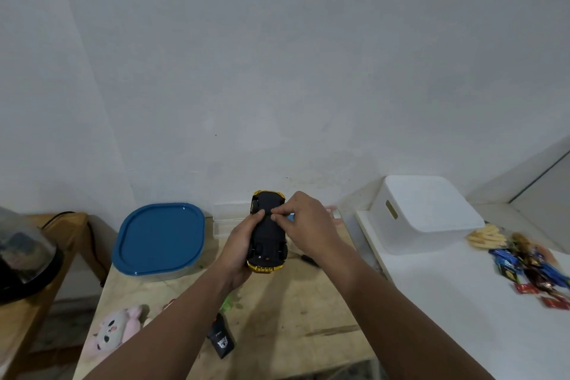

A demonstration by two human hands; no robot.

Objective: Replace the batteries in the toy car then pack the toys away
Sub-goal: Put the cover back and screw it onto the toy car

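A yellow toy car (267,234) is held upside down above the wooden table (293,311), its black underside facing me. My left hand (239,248) grips the car along its left side, thumb on the underside. My right hand (303,220) reaches over from the right, with thumb and forefinger pinching something small at the middle of the underside; what they pinch is too small to tell. A pink plush toy (115,330) lies at the table's front left. A small black remote-like piece (220,339) lies near the front edge, partly under my left forearm.
A clear container with a blue lid (159,237) stands at the table's back left, a clear tub (225,219) behind the car. A dark screwdriver (308,259) lies right of the car. A white bin (428,210) and snack packets (530,265) sit on the white counter.
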